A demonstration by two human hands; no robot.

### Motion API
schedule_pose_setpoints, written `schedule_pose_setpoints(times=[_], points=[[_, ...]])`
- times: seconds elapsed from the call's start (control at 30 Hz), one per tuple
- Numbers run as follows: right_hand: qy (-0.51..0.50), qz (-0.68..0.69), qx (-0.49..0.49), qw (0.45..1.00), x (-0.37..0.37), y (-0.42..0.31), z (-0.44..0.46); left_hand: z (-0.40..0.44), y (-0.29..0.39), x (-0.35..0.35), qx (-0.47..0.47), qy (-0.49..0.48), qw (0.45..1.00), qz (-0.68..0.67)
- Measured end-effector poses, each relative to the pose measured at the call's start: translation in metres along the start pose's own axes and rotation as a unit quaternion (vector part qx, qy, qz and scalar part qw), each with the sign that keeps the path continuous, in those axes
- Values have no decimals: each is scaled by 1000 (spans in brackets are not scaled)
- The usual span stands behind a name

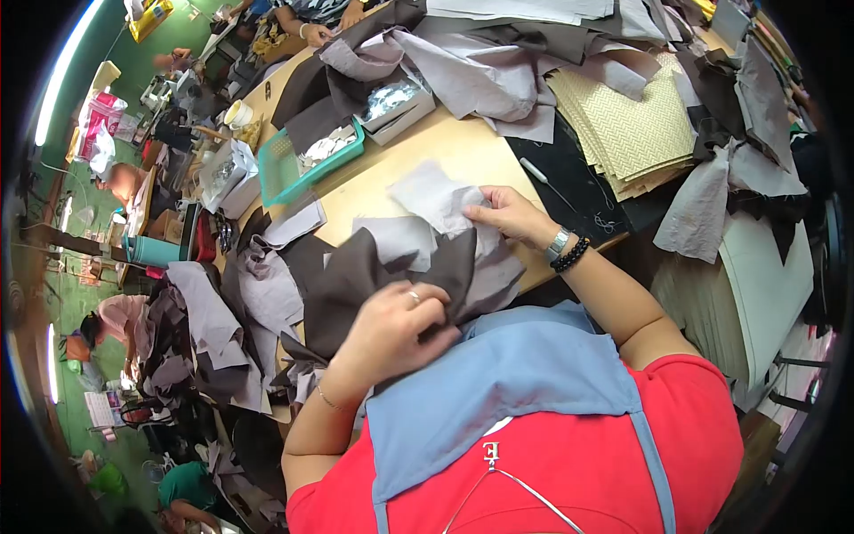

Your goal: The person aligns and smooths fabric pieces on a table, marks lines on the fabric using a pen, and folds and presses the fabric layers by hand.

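My right hand (511, 216), with a watch and dark beads at the wrist, pinches the edge of a light grey fabric piece (436, 198) between thumb and fingers. The piece hangs down toward the apron. My left hand (396, 331) has its fingers curled in at the dark brown fabric (342, 289), close to my body; its fingertips are partly hidden. Another light grey piece (394, 242) lies between the hands, partly under the dark folds.
A teal basket (274, 169) with small pale pieces stands on the wooden table (374, 169), beside a white box (405, 116). Fabric heaps (480, 76) lie at the back. A white-handled pointed tool (534, 169) rests near woven sheets (627, 125). Other people work at left.
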State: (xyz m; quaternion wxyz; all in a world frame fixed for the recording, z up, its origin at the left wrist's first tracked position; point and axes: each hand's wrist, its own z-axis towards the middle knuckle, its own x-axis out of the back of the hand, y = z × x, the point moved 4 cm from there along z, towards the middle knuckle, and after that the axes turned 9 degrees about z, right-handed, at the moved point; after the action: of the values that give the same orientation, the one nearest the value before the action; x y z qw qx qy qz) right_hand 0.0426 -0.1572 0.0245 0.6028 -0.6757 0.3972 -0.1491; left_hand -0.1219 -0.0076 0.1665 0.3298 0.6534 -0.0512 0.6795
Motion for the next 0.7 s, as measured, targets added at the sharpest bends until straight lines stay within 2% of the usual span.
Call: schedule_pose_setpoints(times=[0.03, 0.07, 0.1, 0.13, 0.17, 0.23, 0.27, 0.37, 0.4, 0.43, 0.47, 0.53, 0.57, 0.63, 0.67, 0.7], points=[[-13, 124, 30, 992, -4, 11, 11, -1, 2, -5, 66, -54, 992, -97], [-6, 150, 40, 988, -4, 15, 13, -2, 2, -11, 132, -106, 967, -192], [2, 176, 50, 983, -4, 15, 14, -8, -10, -29, 148, -142, 953, -225], [10, 202, 61, 977, -4, 15, 14, -13, -21, -43, 177, -128, 936, -275], [22, 206, 43, 977, -6, 11, 11, -18, -31, -56, 206, -115, 916, -325], [55, 45, 110, 991, -2, 9, 8, -18, -38, -64, 250, -117, 879, -388], [72, -38, 142, 987, 0, 6, 5, -16, -38, -64, 238, -130, 895, -354], [44, -149, 105, 982, -10, -34, -20, 1, -33, -51, 193, -142, 942, -234], [75, -237, 161, 955, -10, -44, -24, 7, -38, -45, 172, -133, 959, -182], [106, -322, 216, 916, -11, -52, -29, 14, -46, -37, 165, -66, 978, -107], [135, -403, 268, 865, -13, -59, -34, 21, -56, -29, 201, -40, 978, -29], [158, -435, 372, 805, -21, -74, -44, 40, -86, -29, 178, -44, 981, 63], [168, -449, 422, 770, -26, -79, -50, 50, -97, -33, 145, -76, 984, 69], [135, -355, 357, 854, -28, -80, -49, 63, -115, -48, 75, -140, 984, 81], [118, -305, 323, 888, -28, -79, -50, 66, -128, -66, 58, -98, 993, -8], [59, -217, 206, 952, -26, -67, -44, 71, -136, -80, 44, -82, 992, -86]])
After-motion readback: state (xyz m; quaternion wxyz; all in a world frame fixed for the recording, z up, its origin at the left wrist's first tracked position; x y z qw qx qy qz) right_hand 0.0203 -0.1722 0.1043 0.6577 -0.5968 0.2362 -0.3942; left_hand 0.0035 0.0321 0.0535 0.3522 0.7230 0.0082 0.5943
